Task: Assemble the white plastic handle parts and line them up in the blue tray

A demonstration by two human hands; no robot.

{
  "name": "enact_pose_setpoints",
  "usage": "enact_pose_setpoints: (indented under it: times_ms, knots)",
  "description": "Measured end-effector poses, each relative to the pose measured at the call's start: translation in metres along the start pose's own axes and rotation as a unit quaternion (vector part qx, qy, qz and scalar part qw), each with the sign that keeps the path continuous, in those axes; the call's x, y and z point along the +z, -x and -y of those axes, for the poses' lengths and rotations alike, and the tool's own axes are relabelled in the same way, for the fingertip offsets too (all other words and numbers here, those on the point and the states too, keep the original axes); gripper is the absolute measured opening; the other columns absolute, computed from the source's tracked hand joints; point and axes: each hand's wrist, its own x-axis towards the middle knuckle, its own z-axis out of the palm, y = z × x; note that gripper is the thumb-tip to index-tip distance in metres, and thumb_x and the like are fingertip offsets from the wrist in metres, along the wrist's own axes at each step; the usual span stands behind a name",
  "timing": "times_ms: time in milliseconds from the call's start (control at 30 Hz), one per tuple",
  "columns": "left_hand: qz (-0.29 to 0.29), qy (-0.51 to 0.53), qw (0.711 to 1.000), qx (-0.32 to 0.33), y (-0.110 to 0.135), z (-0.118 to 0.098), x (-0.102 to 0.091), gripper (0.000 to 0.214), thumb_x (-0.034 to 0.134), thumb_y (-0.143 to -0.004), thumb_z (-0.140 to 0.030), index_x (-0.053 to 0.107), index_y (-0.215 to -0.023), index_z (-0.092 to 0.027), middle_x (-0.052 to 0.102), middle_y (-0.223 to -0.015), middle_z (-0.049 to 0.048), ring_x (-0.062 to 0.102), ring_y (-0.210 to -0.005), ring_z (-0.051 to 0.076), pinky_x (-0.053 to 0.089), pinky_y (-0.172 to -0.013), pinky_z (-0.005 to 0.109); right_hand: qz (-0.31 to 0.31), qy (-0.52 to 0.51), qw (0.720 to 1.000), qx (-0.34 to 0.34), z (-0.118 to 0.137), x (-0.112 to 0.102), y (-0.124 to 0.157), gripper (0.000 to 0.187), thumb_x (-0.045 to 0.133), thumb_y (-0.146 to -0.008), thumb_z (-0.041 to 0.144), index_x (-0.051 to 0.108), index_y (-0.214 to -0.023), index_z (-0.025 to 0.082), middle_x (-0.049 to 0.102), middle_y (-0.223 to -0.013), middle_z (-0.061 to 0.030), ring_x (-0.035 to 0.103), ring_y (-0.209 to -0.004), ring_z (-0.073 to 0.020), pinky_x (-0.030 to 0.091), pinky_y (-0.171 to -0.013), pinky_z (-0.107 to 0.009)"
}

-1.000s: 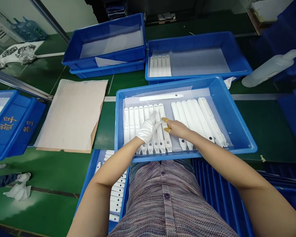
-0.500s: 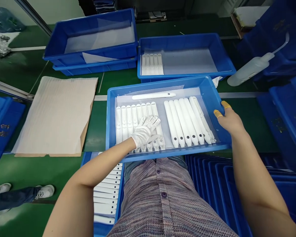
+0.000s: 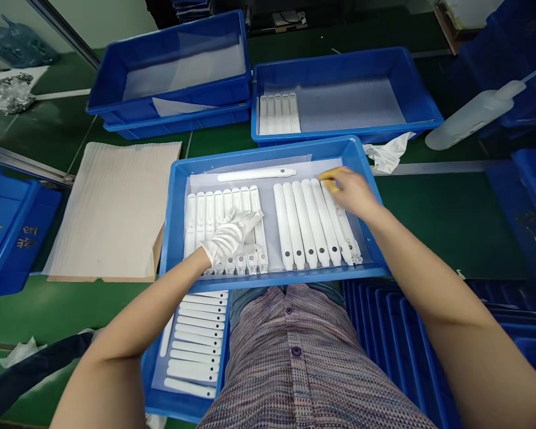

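Observation:
A blue plastic tray [image 3: 268, 152] lies in front of me, lined with a translucent sheet. My left hand [image 3: 230, 237], in a white fabric glove, rests on a row of slotted white plastic strips [image 3: 214, 205]. My right hand [image 3: 351, 193], with yellow finger cots, is over the far ends of several rounded white bars [image 3: 304, 223], and its fingertips are partly hidden. One long white piece [image 3: 255, 174] lies alone across the tray's far side, away from both hands.
Below the front tray, a blue tray [image 3: 149, 381] holds several white strips. Another blue tray [image 3: 339, 64] beyond holds a short row of white parts. A cardboard sheet [image 3: 111, 208], stacked blue trays [image 3: 384, 333], a plastic bottle [image 3: 473, 116] and a person's dark sleeve [image 3: 31, 369] surround me.
My right hand has moved from the tray's right rim onto the far ends of the white bars. My left hand stays on the strips. The view has shifted, and the lower tray shows more.

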Motion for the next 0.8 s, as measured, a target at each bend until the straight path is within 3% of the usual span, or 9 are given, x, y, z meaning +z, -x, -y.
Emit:
enact_pose_setpoints:
  times_ms: [67,200,267,367,433,533,600,667,800]
  knots:
    - [-0.02,0.009,0.998,-0.053,-0.015,-0.013,-0.011,0.059,0.05,-0.1,-0.045,0.052,-0.15,-0.013,0.068,-0.131,0.0167,0.062,-0.125,0.033,0.034,-0.12,0.059,0.05,-0.033,0.996,-0.064,0.025,0.029,-0.029,0.034,0.051,-0.096,0.012,0.075,-0.119,0.021,0.073,-0.126,-0.0049,0.067,-0.118,-0.0178,0.05,-0.107,-0.03]
    - [-0.18,0.151,0.964,-0.121,-0.055,-0.035,-0.01,0.054,0.049,-0.096,-0.032,0.055,-0.147,-0.015,0.069,-0.117,0.0144,0.064,-0.108,0.029,0.049,-0.104,0.05,0.068,-0.058,0.991,-0.099,0.059,0.086,-0.063,0.03,0.051,-0.097,0.015,0.075,-0.115,0.011,0.069,-0.13,-0.0167,0.061,-0.124,-0.0285,0.047,-0.109,-0.041]
    - [-0.244,0.317,0.91,-0.111,-0.072,-0.039,0.001,0.065,0.052,-0.094,-0.033,0.043,-0.156,-0.017,0.067,-0.121,0.0138,0.065,-0.109,0.027,0.05,-0.103,0.046,0.053,-0.051,0.994,-0.081,0.068,0.101,-0.068,0.03,0.051,-0.1,0.023,0.075,-0.113,0.009,0.065,-0.132,-0.0219,0.056,-0.127,-0.0347,0.044,-0.109,-0.047]
    - [-0.27,0.536,0.788,-0.137,-0.087,-0.046,0.016,0.079,0.064,-0.089,-0.036,0.033,-0.16,-0.022,0.057,-0.147,0.0161,0.059,-0.131,0.027,0.047,-0.112,0.045,0.037,-0.051,0.997,-0.054,0.075,0.102,-0.07,0.037,0.044,-0.105,0.029,0.074,-0.111,0.009,0.066,-0.128,-0.0217,0.056,-0.123,-0.035,0.043,-0.107,-0.047]
    - [-0.267,0.634,0.707,-0.161,-0.088,-0.055,0.023,0.083,0.073,-0.082,-0.036,0.038,-0.157,-0.023,0.047,-0.159,0.0159,0.049,-0.145,0.029,0.043,-0.117,0.045,0.019,-0.073,0.996,-0.057,0.079,0.089,-0.07,0.044,0.037,-0.109,0.033,0.075,-0.109,0.011,0.068,-0.122,-0.0171,0.058,-0.12,-0.0314,0.044,-0.107,-0.043]
    - [-0.154,0.754,0.621,-0.145,-0.077,-0.075,0.028,0.075,0.086,-0.069,-0.037,0.061,-0.136,-0.016,0.065,-0.142,0.0179,0.061,-0.133,0.034,0.051,-0.111,0.047,-0.029,-0.182,0.974,-0.131,0.084,0.061,-0.062,0.052,0.033,-0.111,0.045,0.076,-0.102,0.017,0.069,-0.113,-0.0098,0.058,-0.121,-0.0264,0.042,-0.112,-0.041]
    - [-0.029,0.792,0.594,-0.139,-0.068,-0.087,0.027,0.061,0.092,-0.062,-0.038,0.073,-0.113,-0.011,0.077,-0.115,0.0187,0.073,-0.108,0.035,0.059,-0.097,0.049,-0.061,-0.277,0.945,-0.165,0.084,0.048,-0.048,0.046,0.039,-0.109,0.051,0.075,-0.107,0.022,0.066,-0.118,-0.0065,0.056,-0.126,-0.0244,0.039,-0.115,-0.042]
    - [0.026,0.801,0.579,-0.149,-0.061,-0.093,0.024,0.051,0.094,-0.062,-0.04,0.076,-0.099,-0.009,0.079,-0.097,0.017,0.076,-0.088,0.033,0.063,-0.084,0.047,-0.074,-0.354,0.923,-0.132,0.082,0.044,-0.027,0.034,0.052,-0.104,0.051,0.069,-0.122,0.027,0.06,-0.133,-0.005,0.052,-0.133,-0.0241,0.039,-0.117,-0.043]
    - [-0.054,0.817,0.561,-0.122,-0.059,-0.091,0.013,0.047,0.091,-0.07,-0.041,0.075,-0.102,-0.01,0.079,-0.088,0.0129,0.076,-0.078,0.028,0.063,-0.077,0.044,0.028,-0.459,0.887,-0.044,0.077,0.059,0.02,0.044,0.069,-0.091,0.046,0.064,-0.129,0.024,0.059,-0.139,-0.0097,0.055,-0.13,-0.028,0.043,-0.116,-0.049]
